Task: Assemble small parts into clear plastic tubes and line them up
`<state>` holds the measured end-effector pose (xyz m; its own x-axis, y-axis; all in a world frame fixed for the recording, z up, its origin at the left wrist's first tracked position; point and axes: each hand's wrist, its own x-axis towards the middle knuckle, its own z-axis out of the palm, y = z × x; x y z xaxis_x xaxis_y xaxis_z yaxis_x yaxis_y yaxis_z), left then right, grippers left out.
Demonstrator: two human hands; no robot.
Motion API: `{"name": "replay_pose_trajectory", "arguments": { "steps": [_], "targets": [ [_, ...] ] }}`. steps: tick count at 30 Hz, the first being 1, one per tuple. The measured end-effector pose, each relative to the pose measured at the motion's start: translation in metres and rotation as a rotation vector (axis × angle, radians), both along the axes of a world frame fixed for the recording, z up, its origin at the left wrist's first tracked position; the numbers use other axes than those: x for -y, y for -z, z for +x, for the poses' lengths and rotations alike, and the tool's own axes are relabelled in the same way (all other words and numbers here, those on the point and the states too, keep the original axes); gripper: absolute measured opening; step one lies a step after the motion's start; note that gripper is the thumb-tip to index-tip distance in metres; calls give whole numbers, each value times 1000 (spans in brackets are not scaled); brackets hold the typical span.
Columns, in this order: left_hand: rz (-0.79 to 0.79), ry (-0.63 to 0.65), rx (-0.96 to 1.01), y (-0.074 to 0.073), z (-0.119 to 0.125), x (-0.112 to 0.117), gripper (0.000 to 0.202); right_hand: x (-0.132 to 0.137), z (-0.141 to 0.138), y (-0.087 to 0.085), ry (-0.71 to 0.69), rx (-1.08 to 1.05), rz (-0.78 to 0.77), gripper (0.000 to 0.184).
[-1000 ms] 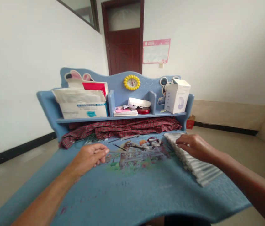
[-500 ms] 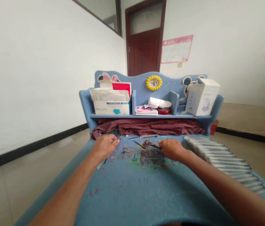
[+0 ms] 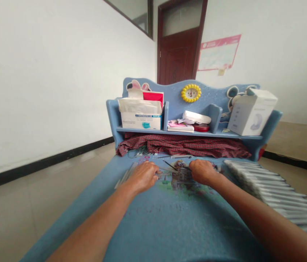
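Observation:
My left hand (image 3: 144, 176) is above the blue desk (image 3: 153, 225), fingers pinched together. Whatever lies between them is too small to make out. Beside and partly behind it are several thin clear tubes (image 3: 126, 175). My right hand (image 3: 202, 171) is closed around a slim black stick, whose dark end pokes out to the left of the fingers. Between the two hands another thin black stick (image 3: 170, 165) lies slanted over a worn printed picture (image 3: 179, 180) on the desktop. Right of my right hand is a row of many pale, pen-like tubes (image 3: 273, 193) with dark ends.
A shelf unit (image 3: 166, 133) at the desk's back holds a mask box (image 3: 141, 120), papers, a red tin (image 3: 201, 128) and a white box (image 3: 253, 112). Red checked cloth (image 3: 186, 146) is bunched beneath it. Thin rods (image 3: 180, 156) lie before the cloth.
My left hand has moved right, closer to my right hand, uncovering clear tubes on the left. The view has turned slightly left. My right hand still grips the black stick.

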<state>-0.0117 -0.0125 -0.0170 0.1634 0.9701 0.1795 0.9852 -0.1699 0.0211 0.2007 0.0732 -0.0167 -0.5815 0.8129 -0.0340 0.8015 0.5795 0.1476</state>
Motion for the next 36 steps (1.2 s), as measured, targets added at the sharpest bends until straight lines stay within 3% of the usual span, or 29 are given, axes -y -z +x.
{"name": "replay_pose_trajectory", "arguments": {
  "steps": [10, 19, 29, 36],
  "targets": [
    [-14, 33, -66, 4, 5, 1, 13, -6, -5, -1, 69, 20, 33, 31],
    [24, 67, 138, -3, 8, 2, 10, -7, -12, -7, -14, 89, 14, 31],
    [64, 106, 170, -6, 9, 4, 11, 20, 6, -25, -59, 100, 93, 25],
    [77, 143, 180, -8, 14, 5, 9, 39, 17, -33, -212, 125, 223, 25]
  ]
}}
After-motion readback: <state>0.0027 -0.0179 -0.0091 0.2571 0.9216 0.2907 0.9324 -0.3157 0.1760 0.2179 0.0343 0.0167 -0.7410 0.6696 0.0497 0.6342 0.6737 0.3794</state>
